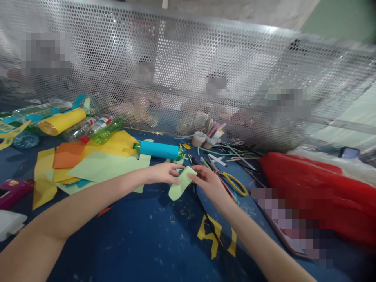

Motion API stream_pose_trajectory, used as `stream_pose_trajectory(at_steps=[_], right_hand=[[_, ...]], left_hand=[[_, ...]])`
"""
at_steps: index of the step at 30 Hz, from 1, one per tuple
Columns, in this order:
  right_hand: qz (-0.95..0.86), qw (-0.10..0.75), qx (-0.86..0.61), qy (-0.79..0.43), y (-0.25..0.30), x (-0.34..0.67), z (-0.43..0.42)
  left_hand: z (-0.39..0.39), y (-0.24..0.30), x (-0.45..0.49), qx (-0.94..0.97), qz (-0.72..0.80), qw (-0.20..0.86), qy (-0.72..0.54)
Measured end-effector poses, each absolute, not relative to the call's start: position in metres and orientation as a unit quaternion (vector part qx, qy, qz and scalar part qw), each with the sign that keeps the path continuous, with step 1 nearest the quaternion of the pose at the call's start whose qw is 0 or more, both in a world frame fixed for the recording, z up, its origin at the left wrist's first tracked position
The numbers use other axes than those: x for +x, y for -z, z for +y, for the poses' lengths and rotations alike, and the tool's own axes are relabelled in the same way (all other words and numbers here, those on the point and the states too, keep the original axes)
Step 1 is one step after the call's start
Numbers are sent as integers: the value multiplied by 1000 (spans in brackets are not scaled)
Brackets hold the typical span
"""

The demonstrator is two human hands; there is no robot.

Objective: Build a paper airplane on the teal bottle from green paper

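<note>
Two bare forearms reach forward over a blue counter (141, 235) littered with paper scraps. The left hand (163, 172) and right hand (210, 182) meet just above it, each pinching one side of a small pale green paper piece (182, 182) between thumb and fingertips. The piece is already cut with rounded ends and curls downward, joined to nothing. Yellow-handled scissors (236, 184) lie just right of the hands. Behind them lie loose coloured paper sheets (102, 164) and a blue-wrapped bottle (158, 149), which seems finished. A red bag (317, 188) sits at the right. A perforated metal screen (205, 58) closes the far edge.
</note>
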State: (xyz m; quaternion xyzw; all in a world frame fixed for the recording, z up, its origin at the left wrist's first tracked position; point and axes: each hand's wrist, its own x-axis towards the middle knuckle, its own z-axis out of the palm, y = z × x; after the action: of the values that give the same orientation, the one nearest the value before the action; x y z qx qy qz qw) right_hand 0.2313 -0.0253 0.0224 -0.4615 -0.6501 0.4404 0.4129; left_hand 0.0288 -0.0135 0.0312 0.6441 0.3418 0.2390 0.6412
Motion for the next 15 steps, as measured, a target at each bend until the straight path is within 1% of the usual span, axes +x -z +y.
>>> stream_pose_trajectory(at_steps=[8, 15], right_hand=[[-641, 407, -464, -457, -25, 231, -27], [-605, 409, -457, -507, -26, 232, -27]], left_hand=[[-14, -34, 28, 665, 340, 625, -226], [-17, -38, 29, 676, 342, 617, -213]])
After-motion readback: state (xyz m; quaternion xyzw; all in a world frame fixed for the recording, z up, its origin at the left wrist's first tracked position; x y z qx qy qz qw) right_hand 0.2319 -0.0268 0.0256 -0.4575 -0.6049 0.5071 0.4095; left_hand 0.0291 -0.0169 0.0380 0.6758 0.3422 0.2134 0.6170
